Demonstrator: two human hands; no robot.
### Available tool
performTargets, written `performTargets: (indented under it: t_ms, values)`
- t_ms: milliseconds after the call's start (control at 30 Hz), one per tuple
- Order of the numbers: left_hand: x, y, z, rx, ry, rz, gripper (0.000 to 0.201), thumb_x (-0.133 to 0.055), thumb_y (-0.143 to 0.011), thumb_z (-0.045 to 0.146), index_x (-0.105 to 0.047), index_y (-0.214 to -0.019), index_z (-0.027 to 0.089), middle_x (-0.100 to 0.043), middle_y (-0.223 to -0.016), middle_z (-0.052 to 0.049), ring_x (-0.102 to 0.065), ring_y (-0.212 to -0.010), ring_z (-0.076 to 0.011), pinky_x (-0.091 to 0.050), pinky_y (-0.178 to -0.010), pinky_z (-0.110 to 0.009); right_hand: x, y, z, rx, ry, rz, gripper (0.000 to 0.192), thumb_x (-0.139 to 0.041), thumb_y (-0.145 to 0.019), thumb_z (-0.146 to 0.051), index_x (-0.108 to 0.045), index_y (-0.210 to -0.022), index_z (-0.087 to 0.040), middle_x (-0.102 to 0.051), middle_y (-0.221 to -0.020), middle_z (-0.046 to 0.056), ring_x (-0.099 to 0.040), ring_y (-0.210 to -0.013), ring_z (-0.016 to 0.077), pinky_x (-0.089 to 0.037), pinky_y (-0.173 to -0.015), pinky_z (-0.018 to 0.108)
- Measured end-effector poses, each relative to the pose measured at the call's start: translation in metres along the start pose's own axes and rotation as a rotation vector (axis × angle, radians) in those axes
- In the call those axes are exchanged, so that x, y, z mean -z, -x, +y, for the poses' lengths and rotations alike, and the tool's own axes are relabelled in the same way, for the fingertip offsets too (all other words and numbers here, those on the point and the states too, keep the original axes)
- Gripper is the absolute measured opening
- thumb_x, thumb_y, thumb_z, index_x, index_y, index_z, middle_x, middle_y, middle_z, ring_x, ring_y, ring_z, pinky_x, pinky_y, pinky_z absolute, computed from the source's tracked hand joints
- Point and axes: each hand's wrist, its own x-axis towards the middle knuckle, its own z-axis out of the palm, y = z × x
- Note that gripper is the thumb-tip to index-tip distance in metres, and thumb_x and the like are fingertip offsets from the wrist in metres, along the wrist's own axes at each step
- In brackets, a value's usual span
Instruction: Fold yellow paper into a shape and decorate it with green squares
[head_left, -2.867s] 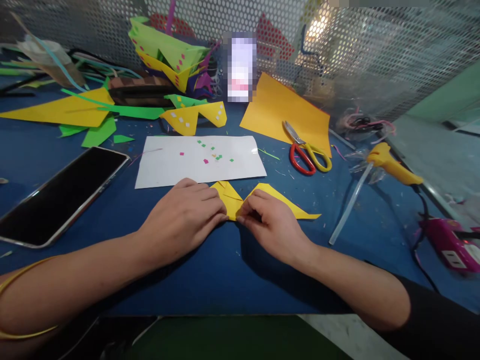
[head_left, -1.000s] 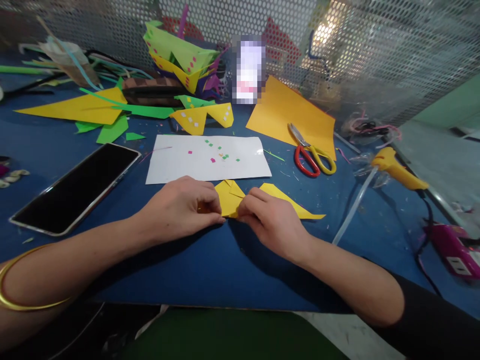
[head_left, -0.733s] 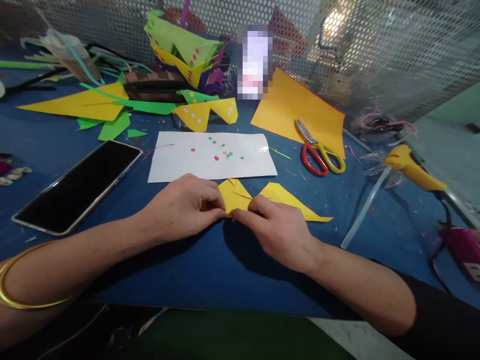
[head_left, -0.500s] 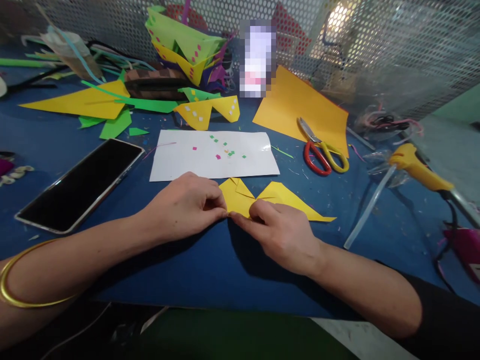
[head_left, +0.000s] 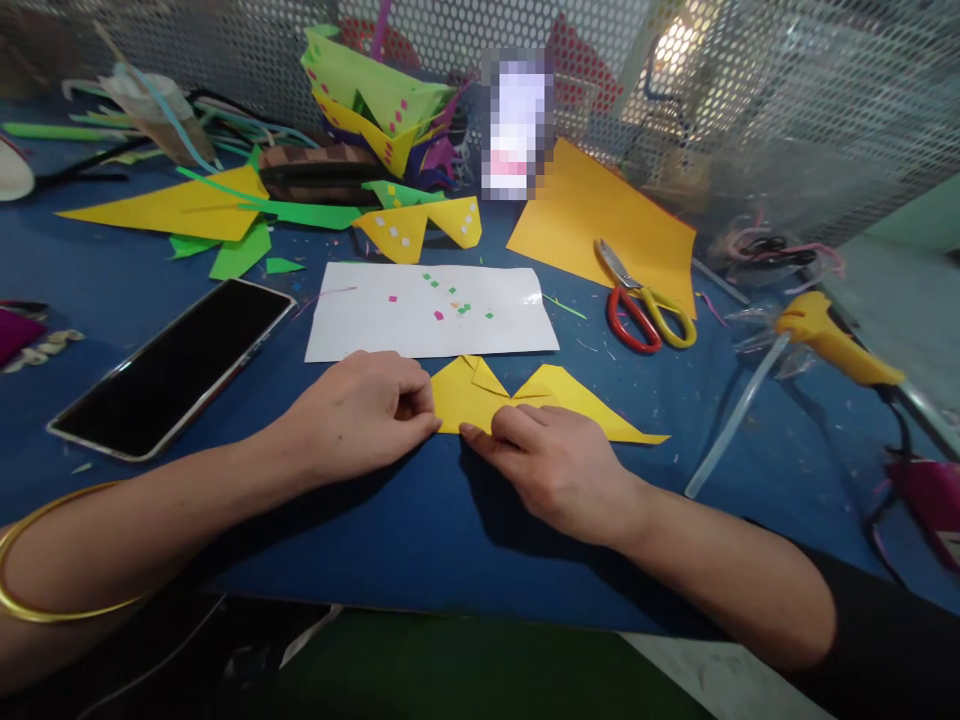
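A folded piece of yellow paper lies on the blue table, with two raised peaks and a notch between them. My left hand is closed at its left part, thumb and fingertips on the lower edge; it hides that end. My right hand presses the lower edge near the middle, index finger stretched along it and the other fingers curled. Just beyond the paper is a white sheet scattered with small green and pink paper bits.
Scissors rest partly on an orange-yellow sheet. A yellow glue gun lies at right, a black-screened phone at left. Decorated paper pieces, green scraps and a plastic cup stand farther back.
My left hand has slid left along the paper's lower edge, so the gap between my two hands is wider. My right hand stays nearly in place. The view has shifted slightly.
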Motion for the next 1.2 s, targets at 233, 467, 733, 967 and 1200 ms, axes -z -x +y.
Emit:
performTargets:
  t_ms: [233, 467, 733, 967, 1200]
  values:
    - [0.002, -0.001, -0.003, -0.005, -0.09, -0.034, 0.021, -0.064, -0.075, 0.033, -0.057, -0.059, 0.021, -0.063, -0.063, -0.002, -0.055, -0.063, -0.0181, -0.033, -0.057, -0.029, 0.0, -0.001, 0.001, 0.017, -0.001, -0.006, 0.033, -0.036, -0.101, -0.018, -0.065, -0.113, -0.013, -0.059, -0.079, 0.005, -0.049, -0.07, 0.0173, -0.034, -0.06, 0.033]
    - [0.011, 0.006, -0.019, -0.027, -0.082, -0.056, 0.02, -0.062, -0.078, 0.039, -0.066, -0.066, 0.022, -0.067, -0.069, -0.003, -0.06, -0.071, -0.021, -0.036, -0.063, -0.032, -0.001, -0.001, 0.001, 0.021, -0.014, -0.002, 0.032, -0.036, -0.1, -0.017, -0.065, -0.113, -0.012, -0.059, -0.08, 0.005, -0.048, -0.068, 0.0173, -0.034, -0.06, 0.033]
    - [0.016, 0.013, -0.022, -0.092, -0.183, -0.039, 0.025, -0.059, -0.082, 0.041, -0.065, -0.067, 0.022, -0.067, -0.07, -0.002, -0.059, -0.072, -0.0222, -0.033, -0.068, -0.034, -0.003, -0.001, 0.002, 0.029, -0.004, 0.035, 0.031, -0.039, -0.099, -0.017, -0.066, -0.113, -0.011, -0.057, -0.079, 0.005, -0.046, -0.068, 0.0169, -0.032, -0.059, 0.033]
    - [0.013, 0.019, -0.029, -0.108, -0.286, 0.016, 0.036, -0.057, -0.085, 0.052, -0.063, -0.068, 0.021, -0.065, -0.068, -0.002, -0.058, -0.073, -0.0237, -0.03, -0.071, -0.036, -0.003, -0.001, 0.003, 0.04, 0.005, 0.079, 0.031, -0.039, -0.1, -0.016, -0.068, -0.111, -0.01, -0.057, -0.076, 0.004, -0.045, -0.065, 0.016, -0.029, -0.058, 0.032]
    - [0.019, 0.022, -0.029, -0.075, -0.225, -0.052, 0.03, -0.048, -0.089, 0.042, -0.062, -0.072, 0.022, -0.066, -0.073, -0.003, -0.059, -0.077, -0.0241, -0.033, -0.069, -0.035, -0.003, -0.001, 0.002, 0.03, 0.003, 0.079, 0.031, -0.04, -0.1, -0.018, -0.068, -0.112, -0.011, -0.057, -0.077, 0.004, -0.044, -0.065, 0.0158, -0.028, -0.057, 0.032]
